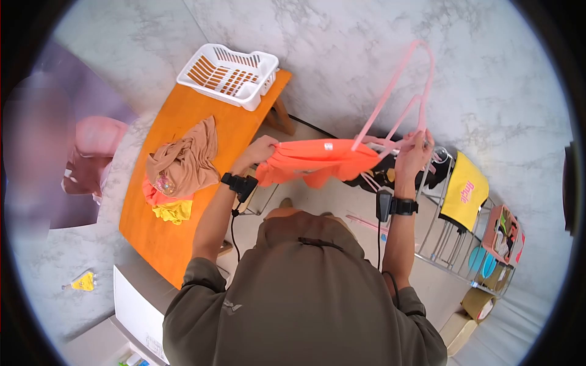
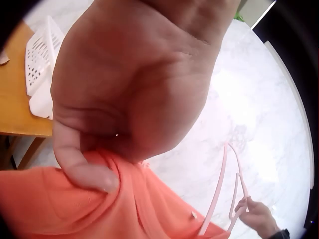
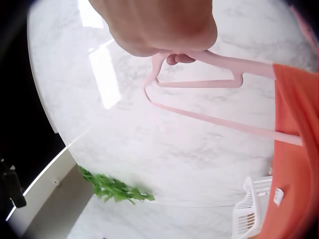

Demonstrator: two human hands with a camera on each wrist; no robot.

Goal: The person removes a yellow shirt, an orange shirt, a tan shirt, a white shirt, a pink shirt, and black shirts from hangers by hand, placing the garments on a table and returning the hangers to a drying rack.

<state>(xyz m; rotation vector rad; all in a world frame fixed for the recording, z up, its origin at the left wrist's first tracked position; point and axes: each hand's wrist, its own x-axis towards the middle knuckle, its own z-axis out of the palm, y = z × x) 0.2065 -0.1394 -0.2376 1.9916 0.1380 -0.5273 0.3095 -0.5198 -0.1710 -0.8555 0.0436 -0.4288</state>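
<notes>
My left hand pinches the edge of an orange garment; in the left wrist view its thumb presses the bunched orange cloth. The right hand grips a pink clothes hanger. In the right wrist view one end of the hanger lies within the garment's opening, while the hooked side stays outside near the hand. A small white label shows at the garment's upper edge. The garment hangs stretched between both hands, in front of my body.
On the orange-brown table to the left lie a brown garment and a yellow cloth. A white plastic basket stands at its far end. To the right is a metal rack with a yellow cloth hanging on it.
</notes>
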